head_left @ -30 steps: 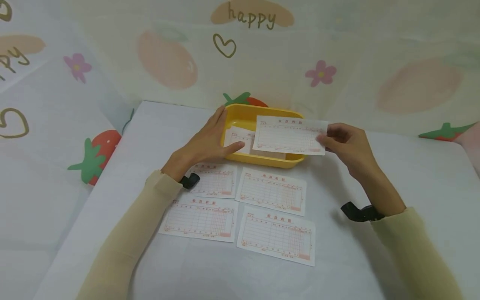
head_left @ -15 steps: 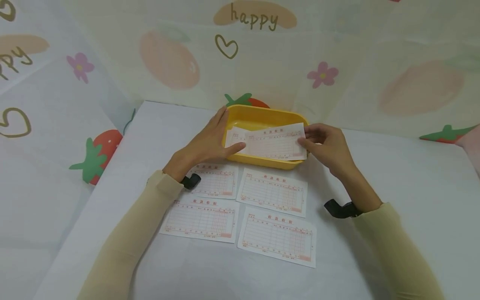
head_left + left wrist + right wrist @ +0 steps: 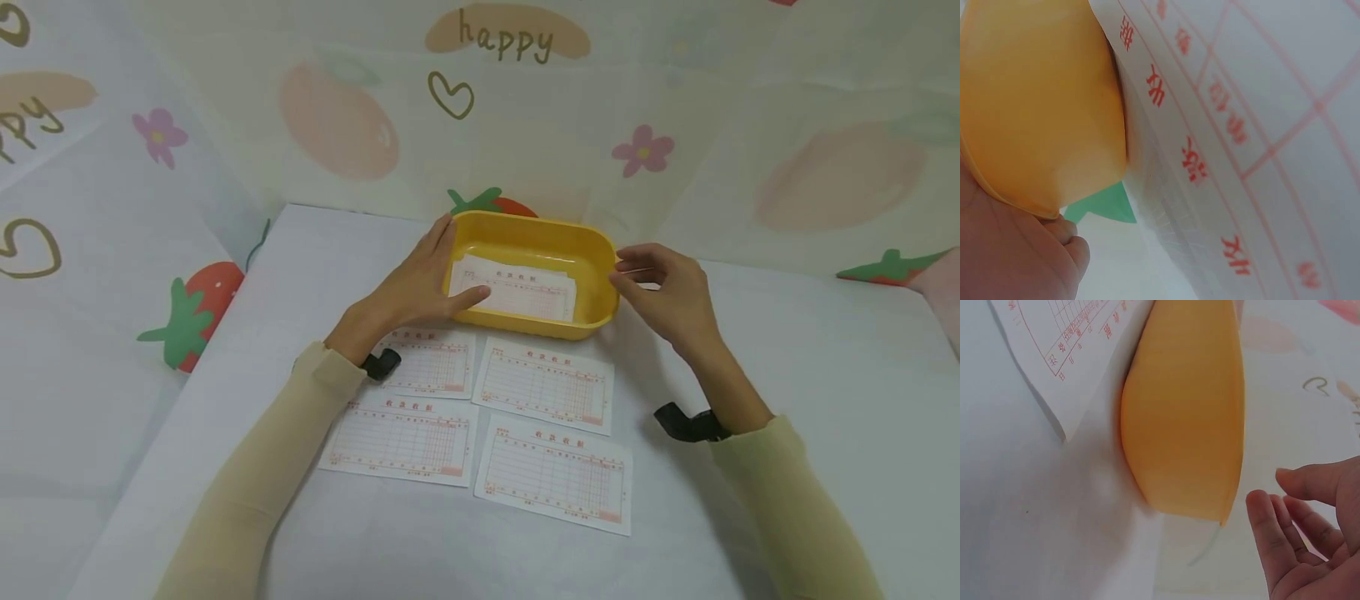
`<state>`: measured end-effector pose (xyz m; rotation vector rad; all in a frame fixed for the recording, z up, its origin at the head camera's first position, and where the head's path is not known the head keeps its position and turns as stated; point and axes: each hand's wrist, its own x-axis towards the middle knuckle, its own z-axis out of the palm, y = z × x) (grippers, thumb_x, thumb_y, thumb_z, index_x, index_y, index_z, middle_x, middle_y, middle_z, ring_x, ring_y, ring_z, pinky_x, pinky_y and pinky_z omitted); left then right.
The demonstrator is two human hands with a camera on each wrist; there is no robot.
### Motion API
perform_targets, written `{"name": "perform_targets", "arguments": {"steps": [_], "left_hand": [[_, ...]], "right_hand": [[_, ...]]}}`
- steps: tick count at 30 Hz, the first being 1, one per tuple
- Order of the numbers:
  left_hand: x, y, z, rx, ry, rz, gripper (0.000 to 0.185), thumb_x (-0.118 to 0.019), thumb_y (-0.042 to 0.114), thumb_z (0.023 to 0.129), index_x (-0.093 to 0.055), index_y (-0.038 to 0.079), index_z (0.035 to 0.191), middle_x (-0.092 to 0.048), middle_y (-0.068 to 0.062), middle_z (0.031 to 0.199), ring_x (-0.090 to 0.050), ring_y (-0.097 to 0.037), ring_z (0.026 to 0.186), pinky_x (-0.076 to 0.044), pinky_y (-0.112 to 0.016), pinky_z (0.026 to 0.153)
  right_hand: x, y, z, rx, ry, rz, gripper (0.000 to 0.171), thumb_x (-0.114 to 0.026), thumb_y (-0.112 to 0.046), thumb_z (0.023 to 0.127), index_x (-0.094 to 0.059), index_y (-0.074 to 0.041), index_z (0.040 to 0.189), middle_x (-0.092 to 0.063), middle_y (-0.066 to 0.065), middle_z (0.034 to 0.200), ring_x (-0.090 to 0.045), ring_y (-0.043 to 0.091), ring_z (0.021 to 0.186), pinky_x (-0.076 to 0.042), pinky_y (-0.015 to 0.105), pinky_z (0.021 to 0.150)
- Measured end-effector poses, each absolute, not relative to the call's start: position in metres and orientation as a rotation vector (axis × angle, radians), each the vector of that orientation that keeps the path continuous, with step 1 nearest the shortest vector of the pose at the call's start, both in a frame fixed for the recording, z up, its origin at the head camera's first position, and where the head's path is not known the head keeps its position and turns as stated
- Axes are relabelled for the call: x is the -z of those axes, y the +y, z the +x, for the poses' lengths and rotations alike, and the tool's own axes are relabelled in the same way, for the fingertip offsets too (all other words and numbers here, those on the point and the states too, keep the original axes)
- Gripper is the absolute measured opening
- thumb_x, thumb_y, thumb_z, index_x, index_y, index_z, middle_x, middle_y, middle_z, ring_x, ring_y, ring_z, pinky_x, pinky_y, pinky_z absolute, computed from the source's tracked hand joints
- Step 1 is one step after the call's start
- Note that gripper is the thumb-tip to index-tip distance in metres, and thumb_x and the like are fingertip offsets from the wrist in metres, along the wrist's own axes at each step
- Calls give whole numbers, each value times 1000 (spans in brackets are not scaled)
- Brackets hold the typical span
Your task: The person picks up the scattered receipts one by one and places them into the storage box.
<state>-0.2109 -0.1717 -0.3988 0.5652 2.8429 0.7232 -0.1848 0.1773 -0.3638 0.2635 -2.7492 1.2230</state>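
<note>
The wall behind is a soft cloth with painted strawberries (image 3: 197,307), peaches, pink flowers and the word "happy". In front of it stands a table with a plain white cover (image 3: 825,358).

At the back middle of the table sits a yellow plastic tub with round corners (image 3: 592,250). Its long side runs left to right. Inside it lies a white paper slip with red lines and red writing (image 3: 525,293), flat on the bottom, with more paper under it. The slip lies the same way as the tub, long side going left to right.

The person's left hand (image 3: 416,283) rests on the left end of the tub. Its fingers are straight along the rim, and the thumb reaches over the edge and touches the left end of the slip. So the left hand is the one on the paper.

The person's right hand (image 3: 663,292) is just beside the right end of the tub. Its fingers are loose and a bit spread, and it holds nothing. The right wrist view shows a small gap between the fingertips (image 3: 1260,509) and the tub wall (image 3: 1185,412).

Closer to the person, four more white paper slips with red lines (image 3: 543,383) lie flat in two rows of two, near each other.

Both arms wear pale yellow sleeves (image 3: 255,492).
</note>
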Motion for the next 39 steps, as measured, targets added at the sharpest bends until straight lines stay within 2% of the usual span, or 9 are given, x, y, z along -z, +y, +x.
{"name": "perform_targets", "arguments": {"steps": [6,9,12,15,17,19,22,26,39], "left_hand": [[399,-171,-211,-722,2855,564,118,-57,71,96,10,7,170,13,-10,180,-1,-30,169,-15,-50,137],[399,-171,-211,-724,2858,563,118,-57,70,96,9,7,170,12,-11,180,-4,-32,169,-16,-51,137],[400,-170,-211,-727,2858,562,118,-57,70,96,9,7,170,11,-12,180,-6,-33,168,-17,-51,137],[400,-170,-211,-728,2859,558,118,-57,71,96,9,7,170,10,-12,180,-6,-34,168,-18,-51,136],[399,-170,-210,-722,2857,555,118,-57,71,95,9,7,170,11,-12,180,-6,-34,168,-17,-51,137],[398,-171,-210,-712,2848,554,119,-57,71,95,10,8,170,13,-11,180,-4,-34,169,-16,-52,137],[397,-171,-211,-697,2840,562,119,-57,72,95,12,8,169,15,-10,180,-2,-34,169,-13,-52,137],[397,-171,-212,-699,2845,572,119,-57,71,95,11,8,170,13,-11,180,-4,-34,169,-13,-52,137],[397,-170,-212,-696,2837,568,119,-56,71,96,11,5,169,15,-11,180,2,-32,169,-9,-50,138]], "right_hand": [[365,186,-174,-1187,-2766,295,39,-70,-31,103,-70,-5,133,-74,16,126,-72,31,114,-62,44,101],[368,191,-167,-1180,-2781,311,40,-68,-31,104,-69,-4,133,-73,16,129,-71,32,117,-60,52,102],[372,197,-158,-1185,-2777,325,39,-68,-30,104,-68,-4,133,-72,16,132,-70,32,118,-61,30,101],[376,203,-150,-1198,-2764,341,39,-69,-28,104,-68,-4,134,-71,16,133,-69,32,119,-51,6,93],[379,205,-145,-1197,-2765,342,39,-69,-28,104,-68,-4,134,-71,16,133,-68,32,120,-46,1,90],[382,206,-139,-1189,-2775,333,38,-69,-29,104,-68,-5,135,-71,15,133,-68,31,120,-51,8,94],[387,206,-131,-1171,-2816,310,38,-66,-30,105,-67,-6,135,-71,13,134,-68,30,121,-60,30,102],[392,203,-122,-1193,-2858,325,38,-65,-28,106,-66,-5,136,-70,14,135,-67,31,122,-58,54,105],[405,186,-95,-1144,-3021,399,50,-75,-29,99,-62,-7,142,-65,17,144,-62,39,129,-54,60,109]]}}
